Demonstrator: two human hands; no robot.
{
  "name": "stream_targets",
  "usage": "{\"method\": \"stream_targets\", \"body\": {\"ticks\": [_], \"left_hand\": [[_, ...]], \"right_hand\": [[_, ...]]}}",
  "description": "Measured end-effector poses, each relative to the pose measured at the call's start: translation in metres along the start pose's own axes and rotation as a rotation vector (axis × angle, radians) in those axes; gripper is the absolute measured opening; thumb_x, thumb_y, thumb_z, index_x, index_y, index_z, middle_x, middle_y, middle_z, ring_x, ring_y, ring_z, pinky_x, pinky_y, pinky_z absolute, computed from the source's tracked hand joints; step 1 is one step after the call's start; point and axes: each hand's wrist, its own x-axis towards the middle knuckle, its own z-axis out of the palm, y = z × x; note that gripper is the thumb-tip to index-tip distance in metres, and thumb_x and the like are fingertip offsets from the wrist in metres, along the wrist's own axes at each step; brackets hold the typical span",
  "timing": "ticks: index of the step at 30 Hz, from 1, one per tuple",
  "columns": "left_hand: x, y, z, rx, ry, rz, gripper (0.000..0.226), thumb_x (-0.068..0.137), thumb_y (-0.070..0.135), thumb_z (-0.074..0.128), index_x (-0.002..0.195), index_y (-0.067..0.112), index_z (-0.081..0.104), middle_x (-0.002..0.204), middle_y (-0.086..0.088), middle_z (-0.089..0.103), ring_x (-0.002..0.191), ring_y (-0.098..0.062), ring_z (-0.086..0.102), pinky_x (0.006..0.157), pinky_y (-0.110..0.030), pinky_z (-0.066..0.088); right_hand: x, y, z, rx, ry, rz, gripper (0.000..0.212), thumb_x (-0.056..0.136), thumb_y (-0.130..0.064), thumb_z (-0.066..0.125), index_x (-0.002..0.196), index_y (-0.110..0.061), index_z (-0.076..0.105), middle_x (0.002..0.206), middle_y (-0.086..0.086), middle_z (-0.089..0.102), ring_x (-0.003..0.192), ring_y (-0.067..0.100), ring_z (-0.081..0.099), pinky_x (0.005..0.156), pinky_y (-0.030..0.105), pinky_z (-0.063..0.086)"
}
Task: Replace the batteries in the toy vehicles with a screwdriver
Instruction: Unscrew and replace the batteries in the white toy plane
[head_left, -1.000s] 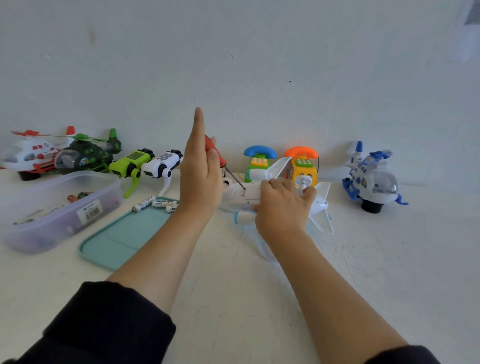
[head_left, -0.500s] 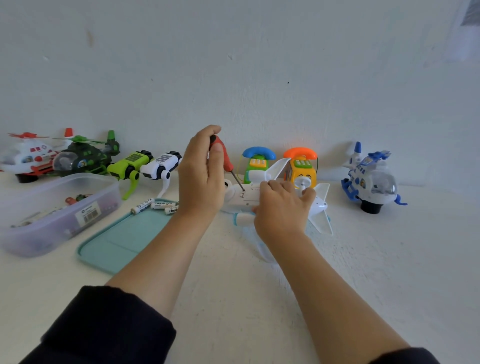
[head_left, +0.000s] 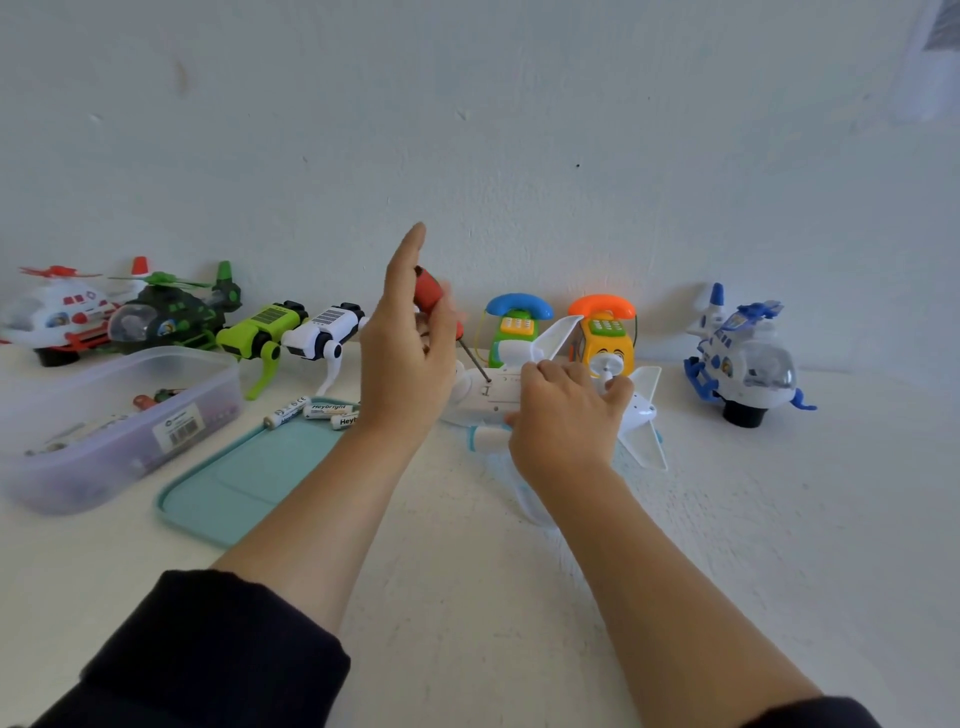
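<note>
A white toy plane (head_left: 643, 410) lies belly-up in the middle of the table. My right hand (head_left: 566, 415) grips its fuselage from above, fingers curled over it. My left hand (head_left: 405, 353) holds a red-handled screwdriver (head_left: 428, 296) tilted, pinched between blurred thumb and fingers, with the index finger pointing straight up. The metal shaft runs down to the right and its tip sits on the plane's underside panel. Three white AA batteries (head_left: 311, 410) lie at the far edge of a teal tray (head_left: 249, 483).
At the left stands a clear plastic box (head_left: 119, 415) holding small items. Along the wall stand a white-red helicopter (head_left: 52, 317), a green helicopter (head_left: 171, 312), two robot dogs (head_left: 291, 332), two toy phones (head_left: 605, 332) and a blue-white helicopter (head_left: 743, 358).
My left hand's fingers curled round the screwdriver handle half a second ago and have straightened up again. The tip stays on the plane. My right hand has kept its grip.
</note>
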Motion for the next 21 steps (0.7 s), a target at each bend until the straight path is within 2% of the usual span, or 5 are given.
{"method": "stream_targets", "body": {"ticks": [5,10,12,15,21], "left_hand": [[-0.0039,-0.0053,-0.0012,0.116,0.004,0.034,0.036,0.091,0.019,0.052,0.125,0.01,0.044,0.071,0.014,0.042,0.06,-0.015,0.05,0.06,-0.027,0.048],[-0.0058,0.0016,0.0017,-0.006,-0.037,-0.045,0.055,0.09,0.007,0.037,0.143,0.017,0.026,0.098,-0.004,0.057,0.09,-0.016,0.062,0.082,-0.023,0.052],[-0.007,0.0027,0.0033,0.01,-0.025,-0.014,0.061,0.09,0.013,0.044,0.145,0.028,0.022,0.093,-0.004,0.059,0.083,-0.023,0.065,0.078,-0.036,0.055],[-0.0079,0.0011,0.0024,0.049,0.018,0.001,0.056,0.086,0.023,0.06,0.132,0.035,0.03,0.072,0.005,0.053,0.065,-0.018,0.059,0.064,-0.026,0.052],[-0.0098,0.0021,0.0027,0.058,0.048,0.037,0.025,0.09,0.021,0.051,0.108,0.005,0.045,0.072,0.016,0.045,0.062,-0.006,0.052,0.057,-0.022,0.043]], "right_hand": [[0.0001,0.0006,0.0004,0.011,0.004,0.0,0.029,0.087,-0.017,0.06,0.114,-0.018,0.052,0.119,-0.002,0.055,0.12,0.021,0.039,0.104,0.05,0.019],[0.0,0.0019,0.0005,0.015,0.015,-0.002,0.027,0.086,-0.015,0.059,0.112,-0.018,0.053,0.117,-0.002,0.055,0.118,0.021,0.04,0.104,0.05,0.019],[-0.0001,0.0021,0.0008,0.018,0.019,-0.002,0.026,0.086,-0.014,0.059,0.111,-0.018,0.053,0.116,-0.002,0.055,0.117,0.021,0.041,0.103,0.05,0.02],[0.0008,0.0024,0.0018,0.026,0.027,-0.001,0.024,0.085,-0.015,0.061,0.108,-0.018,0.053,0.113,-0.002,0.056,0.115,0.021,0.042,0.102,0.049,0.021],[0.0025,0.0062,-0.0002,0.051,0.035,0.04,0.023,0.084,-0.024,0.066,0.103,-0.02,0.054,0.109,-0.004,0.06,0.116,0.021,0.041,0.1,0.05,0.018]]}}
